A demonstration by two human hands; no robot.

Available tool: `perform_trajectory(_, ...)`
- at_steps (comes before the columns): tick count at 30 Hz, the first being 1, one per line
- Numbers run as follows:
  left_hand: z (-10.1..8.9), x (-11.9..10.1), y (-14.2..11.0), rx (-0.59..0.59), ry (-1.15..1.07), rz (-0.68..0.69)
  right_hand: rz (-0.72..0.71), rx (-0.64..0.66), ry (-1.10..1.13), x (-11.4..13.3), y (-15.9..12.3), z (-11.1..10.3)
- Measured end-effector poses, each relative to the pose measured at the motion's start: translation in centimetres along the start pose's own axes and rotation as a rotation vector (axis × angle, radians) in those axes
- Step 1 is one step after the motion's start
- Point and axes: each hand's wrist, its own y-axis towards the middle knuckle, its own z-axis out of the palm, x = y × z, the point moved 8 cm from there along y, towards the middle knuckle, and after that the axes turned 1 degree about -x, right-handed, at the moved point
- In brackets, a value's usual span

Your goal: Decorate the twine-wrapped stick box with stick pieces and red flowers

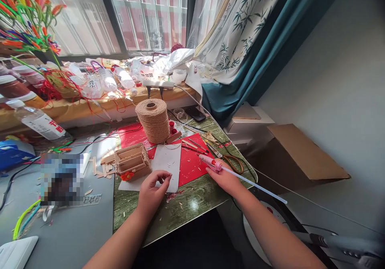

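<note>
My right hand [224, 177] is wrapped round a pink hot glue gun [210, 162], whose nozzle points left over a red sheet [194, 168]. A long translucent glue stick [255, 186] sticks out of its back, past my wrist. My left hand [155, 186] is closed in a pinch above the white card [167, 160]; whatever lies between the fingertips is too small to make out. Just left of it stands a small craft-stick box [132, 159] with open compartments and an orange-red flower [127, 176] on its lower front corner.
Behind the box stands a large twine spool [152, 120]. Scissors [230, 160] lie right of the red sheet, near a phone [196, 113]. Loose craft sticks [105, 165] are scattered on the left. Plastic bottles and red thread crowd the window sill. A cardboard box flap [306, 152] juts out at right.
</note>
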Motion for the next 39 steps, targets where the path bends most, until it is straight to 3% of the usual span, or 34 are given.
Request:
perform_trajectory(7, -0.3, 0.6, 0.0, -0.027, -0.019, -0.025, 0.006, 0.062, -0.194, -0.1, 0.5, 0.4)
perform_trajectory(13, -0.3, 1.3, -0.3, -0.029, -0.082, -0.074, 0.022, 0.003, -0.174, -0.2, -2.0, -1.1)
perform_trajectory(16, -0.1, 1.6, -0.5, -0.018, -0.117, -0.101, 0.054, -0.198, -0.173, -0.3, -4.9, -3.2)
perform_trajectory(19, 0.3, 1.7, -0.6, 0.003, -0.158, -0.119, -0.089, -0.369, -0.170, 1.6, -8.6, -4.3)
perform_trajectory(20, 0.4, 1.8, -0.6, 0.012, -0.171, -0.126, -0.151, -0.348, -0.127, 2.5, -9.6, -3.7)
perform_trajectory(22, 0.7, 1.8, -0.7, 0.028, -0.187, -0.133, -0.246, -0.159, -0.023, 4.4, -10.6, -1.0)
perform_trajectory(24, 0.8, 1.5, -0.6, 0.033, -0.198, -0.105, -0.214, 0.032, 0.148, 5.7, -10.6, 2.5)
perform_trajectory(26, 0.7, 0.9, -0.5, 0.030, -0.204, -0.041, -0.034, 0.125, 0.381, 5.8, -9.3, 6.1)
perform_trajectory(29, 0.5, 0.2, -0.4, 0.028, -0.206, 0.048, 0.395, 0.296, 0.896, 5.1, -7.0, 12.4)
perform_trajectory(31, 0.5, 0.0, -0.4, 0.040, -0.208, 0.073, 0.552, 0.375, 1.167, 5.5, -5.7, 15.2)
perform_trajectory(34, 0.7, 0.0, -0.5, 0.072, -0.220, 0.083, 0.602, 0.484, 1.343, 6.2, -4.5, 16.7)
perform_trajectory(39, 1.2, -0.2, -0.7, 0.122, -0.225, 0.089, 0.590, 0.527, 1.408, 6.1, -4.7, 16.4)
